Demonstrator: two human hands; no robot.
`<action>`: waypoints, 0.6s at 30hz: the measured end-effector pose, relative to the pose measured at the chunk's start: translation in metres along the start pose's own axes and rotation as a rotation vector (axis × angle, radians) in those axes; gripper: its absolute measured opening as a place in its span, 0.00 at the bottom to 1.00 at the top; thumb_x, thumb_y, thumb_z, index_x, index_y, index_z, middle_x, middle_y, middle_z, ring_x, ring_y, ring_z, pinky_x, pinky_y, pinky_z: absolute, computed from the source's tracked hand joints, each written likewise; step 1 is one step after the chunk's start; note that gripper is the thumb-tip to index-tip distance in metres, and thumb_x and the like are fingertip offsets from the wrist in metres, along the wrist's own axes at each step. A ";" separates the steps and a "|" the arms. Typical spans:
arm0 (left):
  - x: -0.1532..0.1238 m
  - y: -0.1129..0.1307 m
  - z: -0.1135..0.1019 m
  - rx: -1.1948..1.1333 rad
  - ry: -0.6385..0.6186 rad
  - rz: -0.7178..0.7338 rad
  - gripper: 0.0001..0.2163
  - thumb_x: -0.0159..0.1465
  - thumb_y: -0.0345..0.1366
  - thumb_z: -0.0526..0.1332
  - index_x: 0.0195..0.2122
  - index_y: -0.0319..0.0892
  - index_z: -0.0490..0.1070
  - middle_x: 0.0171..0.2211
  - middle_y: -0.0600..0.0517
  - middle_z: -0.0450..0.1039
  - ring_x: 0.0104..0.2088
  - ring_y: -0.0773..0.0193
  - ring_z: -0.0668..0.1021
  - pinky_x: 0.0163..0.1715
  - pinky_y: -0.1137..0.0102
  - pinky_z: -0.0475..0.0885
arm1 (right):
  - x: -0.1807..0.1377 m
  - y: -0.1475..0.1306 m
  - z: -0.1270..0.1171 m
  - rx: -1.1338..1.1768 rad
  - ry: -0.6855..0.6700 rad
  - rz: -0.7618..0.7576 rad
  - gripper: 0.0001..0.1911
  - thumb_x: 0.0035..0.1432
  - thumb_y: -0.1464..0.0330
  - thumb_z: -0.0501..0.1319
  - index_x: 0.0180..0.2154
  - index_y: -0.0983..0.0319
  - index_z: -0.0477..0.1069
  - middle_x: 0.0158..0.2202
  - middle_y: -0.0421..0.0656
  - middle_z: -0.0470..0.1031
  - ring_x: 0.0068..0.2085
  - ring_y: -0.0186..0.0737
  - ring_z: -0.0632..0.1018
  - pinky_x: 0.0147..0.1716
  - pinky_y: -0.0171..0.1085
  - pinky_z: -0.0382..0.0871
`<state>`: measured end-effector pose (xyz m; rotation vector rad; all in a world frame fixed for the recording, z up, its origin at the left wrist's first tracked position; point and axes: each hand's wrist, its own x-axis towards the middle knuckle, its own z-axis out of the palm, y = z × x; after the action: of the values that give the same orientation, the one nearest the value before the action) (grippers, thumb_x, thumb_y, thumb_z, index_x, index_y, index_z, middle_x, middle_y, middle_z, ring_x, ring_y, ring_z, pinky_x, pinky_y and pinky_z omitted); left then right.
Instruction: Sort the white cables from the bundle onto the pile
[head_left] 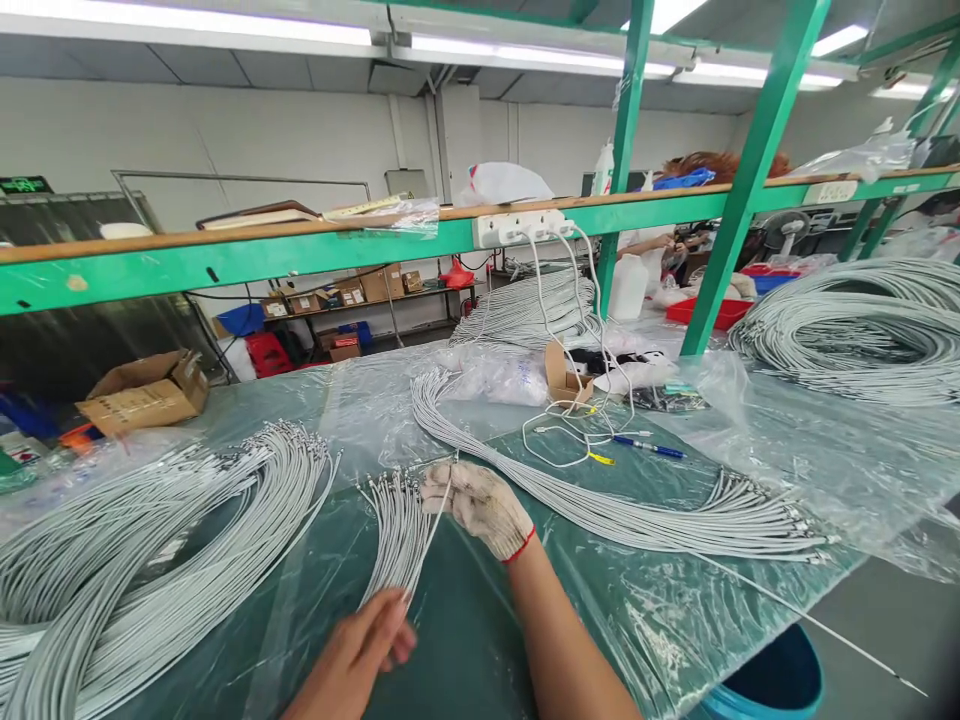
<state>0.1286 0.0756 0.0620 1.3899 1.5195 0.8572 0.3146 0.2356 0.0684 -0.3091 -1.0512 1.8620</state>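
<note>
A small bunch of thin grey wires (397, 535) is pinched by the bare left hand (360, 655) near the table's front edge; one wire is pulled by the gloved right hand (480, 505). They look light and bendy.

A green bench (465, 640) is carrying a clear plastic sheet (675, 610). Lying on the sheet are a large sheaf of grey cables (150, 540) at the left, a small cable bundle (397, 530) in the middle, a long curved bundle (600, 500) at the right, and a blue pen (649, 447).
</note>
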 end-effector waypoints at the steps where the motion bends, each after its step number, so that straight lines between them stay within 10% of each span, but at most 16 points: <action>1: 0.020 0.017 0.010 -0.134 -0.061 -0.017 0.25 0.63 0.61 0.59 0.45 0.44 0.77 0.31 0.48 0.81 0.30 0.56 0.82 0.30 0.66 0.76 | -0.003 -0.002 0.001 -0.016 -0.014 0.005 0.22 0.49 0.52 0.72 0.36 0.63 0.78 0.37 0.49 0.79 0.39 0.45 0.79 0.43 0.44 0.75; 6: 0.094 0.073 0.044 -0.527 -0.105 0.015 0.27 0.57 0.59 0.67 0.42 0.37 0.76 0.20 0.54 0.73 0.15 0.71 0.68 0.16 0.75 0.60 | -0.015 -0.017 -0.005 -0.143 0.025 0.037 0.19 0.48 0.54 0.73 0.32 0.64 0.81 0.25 0.43 0.75 0.28 0.39 0.75 0.36 0.42 0.75; 18: 0.126 0.066 0.058 -0.274 0.023 0.086 0.24 0.52 0.57 0.67 0.33 0.38 0.78 0.20 0.53 0.75 0.14 0.69 0.71 0.15 0.73 0.62 | -0.004 -0.027 -0.030 -0.352 0.449 0.034 0.18 0.54 0.52 0.66 0.25 0.60 0.77 0.23 0.44 0.74 0.25 0.40 0.74 0.24 0.36 0.66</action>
<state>0.2092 0.2050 0.0819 1.2531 1.3103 1.0942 0.3511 0.2531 0.0700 -0.9099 -1.0524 1.5266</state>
